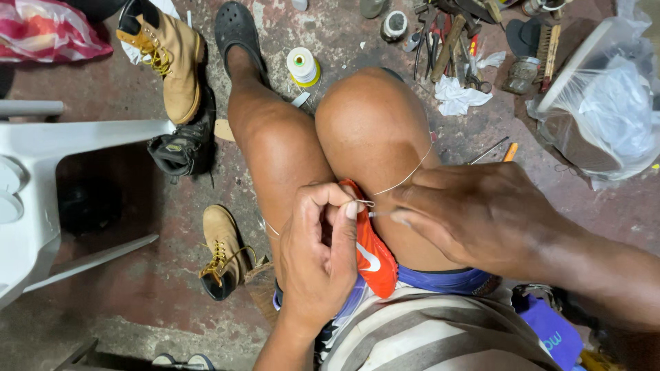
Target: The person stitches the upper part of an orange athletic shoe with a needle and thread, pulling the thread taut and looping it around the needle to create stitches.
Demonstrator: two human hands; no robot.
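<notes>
Two hands work an orange shoe (375, 257) wedged between the knees: left hand (316, 254) pinches thread (405, 178), right hand (474, 216) pinches a needle (378, 214); thread looks thin, slippery, best gripped near fingertips

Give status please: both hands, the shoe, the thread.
Left hand pinching orange shoe between the knees. Right hand at needle, white thread looped over knee. Nothing in the way.
</notes>
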